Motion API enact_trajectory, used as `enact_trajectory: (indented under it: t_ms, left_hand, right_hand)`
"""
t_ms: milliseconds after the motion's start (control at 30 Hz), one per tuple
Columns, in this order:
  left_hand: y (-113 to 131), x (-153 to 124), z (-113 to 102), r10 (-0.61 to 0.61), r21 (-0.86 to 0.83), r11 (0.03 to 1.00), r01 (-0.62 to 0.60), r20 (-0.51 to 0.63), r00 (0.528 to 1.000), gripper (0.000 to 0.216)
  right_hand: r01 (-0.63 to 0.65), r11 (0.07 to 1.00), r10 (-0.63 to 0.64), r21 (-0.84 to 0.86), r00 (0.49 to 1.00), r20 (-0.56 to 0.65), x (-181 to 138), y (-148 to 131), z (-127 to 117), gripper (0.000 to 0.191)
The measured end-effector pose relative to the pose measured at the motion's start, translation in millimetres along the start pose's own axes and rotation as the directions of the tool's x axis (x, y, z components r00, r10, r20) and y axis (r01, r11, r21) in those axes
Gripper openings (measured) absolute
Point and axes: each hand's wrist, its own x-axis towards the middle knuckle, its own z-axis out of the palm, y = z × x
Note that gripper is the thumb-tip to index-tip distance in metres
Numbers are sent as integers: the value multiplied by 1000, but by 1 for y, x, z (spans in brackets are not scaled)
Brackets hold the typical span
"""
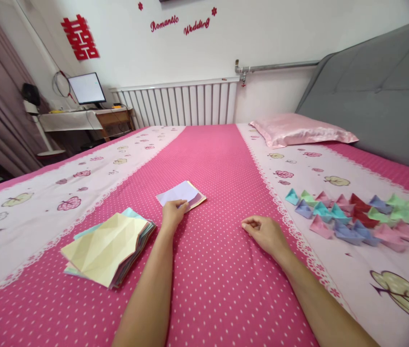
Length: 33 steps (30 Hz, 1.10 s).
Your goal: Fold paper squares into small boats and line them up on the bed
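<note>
My left hand [173, 212] pinches the near corner of a small stack of paper squares [182, 193], whose top sheet is pale lilac, lying on the pink dotted bedsheet [211, 270]. My right hand [265, 233] rests on the sheet to the right with its fingers curled in loosely and nothing visible in them. A thicker stack of creased coloured papers [108, 248], pale yellow on top, lies left of my left forearm.
Several folded paper boats [356, 217] in pink, blue, green and red are spread on the bed's right strip. A pink pillow [298, 129] and grey headboard [381, 91] lie beyond. A radiator [182, 102] and a desk with a monitor [86, 89] stand by the far wall.
</note>
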Motion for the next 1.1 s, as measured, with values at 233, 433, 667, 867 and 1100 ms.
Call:
enact_trajectory:
  t_ms: [233,433,667,867,1100]
  left_hand:
    - [16,-4,-11,-11,93,995,35,-251,968,31]
    - [63,-30,-13,425,190,905,-381,-446,788,27]
    - [123,-96,29,722,275,661,-698,20,692,25]
    - [125,-123,48,728,42,553,-832,460,508,19]
    - [115,-109,48,675,-61,703,-708,371,638,31]
  right_hand:
    - [6,1000,-6,16,1000,-6,0,0,0,19]
    - [0,997,11,79,990,-138,2,-2,-7,23]
    - [43,937,146,347,855,-498,11,6,-38,32]
    - [108,893,142,438,855,-499,12,2,-50,33]
    - [290,932,-251,217,949,-191,4,-16,-21,39]
